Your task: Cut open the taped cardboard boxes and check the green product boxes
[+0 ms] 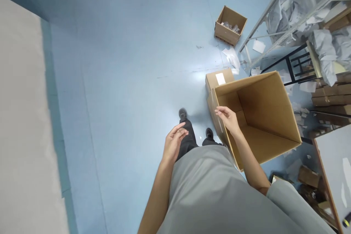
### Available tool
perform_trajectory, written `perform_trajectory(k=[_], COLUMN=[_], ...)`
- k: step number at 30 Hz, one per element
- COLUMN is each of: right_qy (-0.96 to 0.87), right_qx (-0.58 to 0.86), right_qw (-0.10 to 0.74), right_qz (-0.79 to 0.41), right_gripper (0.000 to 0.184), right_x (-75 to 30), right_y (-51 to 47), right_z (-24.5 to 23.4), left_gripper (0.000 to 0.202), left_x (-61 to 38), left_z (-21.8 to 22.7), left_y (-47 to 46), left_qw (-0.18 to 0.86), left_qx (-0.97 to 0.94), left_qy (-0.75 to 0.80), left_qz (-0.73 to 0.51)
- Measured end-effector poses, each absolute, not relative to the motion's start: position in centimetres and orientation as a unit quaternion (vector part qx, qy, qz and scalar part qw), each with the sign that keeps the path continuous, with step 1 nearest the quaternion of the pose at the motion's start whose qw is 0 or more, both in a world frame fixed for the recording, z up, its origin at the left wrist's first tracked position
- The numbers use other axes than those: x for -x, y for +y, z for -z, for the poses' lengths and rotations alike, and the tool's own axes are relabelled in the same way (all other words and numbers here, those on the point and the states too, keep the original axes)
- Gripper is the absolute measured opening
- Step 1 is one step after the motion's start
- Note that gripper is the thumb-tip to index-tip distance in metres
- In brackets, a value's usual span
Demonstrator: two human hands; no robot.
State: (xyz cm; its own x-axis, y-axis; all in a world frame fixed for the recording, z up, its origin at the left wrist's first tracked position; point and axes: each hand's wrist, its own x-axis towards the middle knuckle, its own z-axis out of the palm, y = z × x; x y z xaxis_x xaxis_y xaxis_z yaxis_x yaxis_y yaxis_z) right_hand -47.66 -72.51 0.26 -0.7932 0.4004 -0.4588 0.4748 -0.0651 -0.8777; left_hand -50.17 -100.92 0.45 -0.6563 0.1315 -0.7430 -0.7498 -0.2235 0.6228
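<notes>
Head view: large open box (264,108) beneath the right hand (229,120), contact unclear

The big box (267,111) by the hands (230,120) is brown. Below them the floor (123,98) is blue and the pants (189,134) are black.

Right hand (229,120) held over one side of big open box (264,102); contact can't be confirmed. Left hand (172,142) held half-curled over dark trousers (189,137). Labelled box (227,75) seen just beside big one; small open box (227,34) left on blue floor (123,62).
</notes>
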Motion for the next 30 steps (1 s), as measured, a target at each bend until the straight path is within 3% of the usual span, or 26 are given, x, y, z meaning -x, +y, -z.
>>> perform_trajectory(k=[11,18,25,30], right_qy=[0.668,0.721,0.830,0.765], right_qx=[-0.435,-0.478,-0.443,-0.527], right_qw=[0.036,0.027,0.180,0.218], right_qz=[0.602,0.501,0.286,0.298], right_gripper=[0.040,0.043,0.060,0.076], right_x=[63.3,68.7,74.5,76.8], right_y=[-78.8,-70.7,-52.1,-42.9], right_z=[0.7,3.0,16.4,29.0], left_gripper=[0.037,0.034,0.024,0.037], left_x=[78.3,86.4,89.6,90.2], left_z=[4.7,11.2,24.1,34.9], left_y=[-103.6,-95.0,-85.6,-81.1], left_qw=[0.372,0.459,0.551,0.611], left_qx=[0.214,0.146,0.206,0.291], left_qy=[0.579,0.573,0.600,0.589], left_qz=[-0.694,-0.664,-0.543,-0.442])
